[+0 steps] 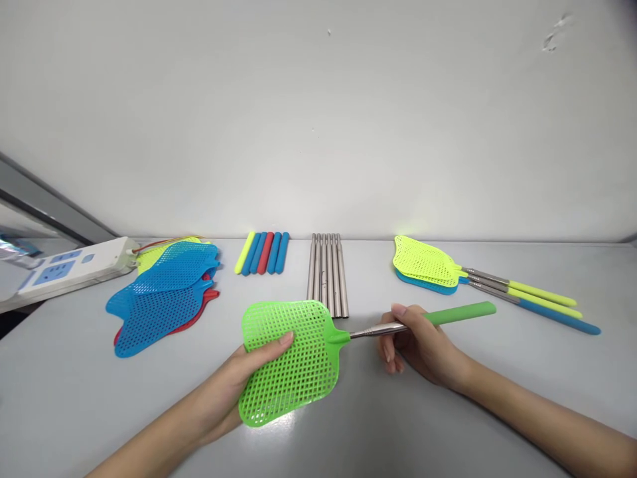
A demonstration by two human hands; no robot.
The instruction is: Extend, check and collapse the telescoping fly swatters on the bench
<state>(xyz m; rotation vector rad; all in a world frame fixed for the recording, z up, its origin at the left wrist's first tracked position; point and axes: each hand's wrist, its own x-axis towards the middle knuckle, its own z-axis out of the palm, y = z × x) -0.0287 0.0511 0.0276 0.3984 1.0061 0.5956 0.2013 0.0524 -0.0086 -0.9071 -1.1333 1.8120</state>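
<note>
A green fly swatter (303,362) is held above the table between both hands, its mesh head on the left and its green grip pointing right. My left hand (249,372) pinches the head's left side, thumb on top and the other fingers hidden behind the mesh. Around the metal rod, close to the green grip, my right hand (421,345) is closed, with the thumb and index finger along it. Just beyond the swatter lies a row of several bare metal rods (326,275).
Blue, red and yellow swatter heads (166,312) are piled at the left beside a white power strip (74,269). Several coloured grip sleeves (262,252) lie in a row by the wall. At right rest assembled yellow and blue fly swatters (428,262).
</note>
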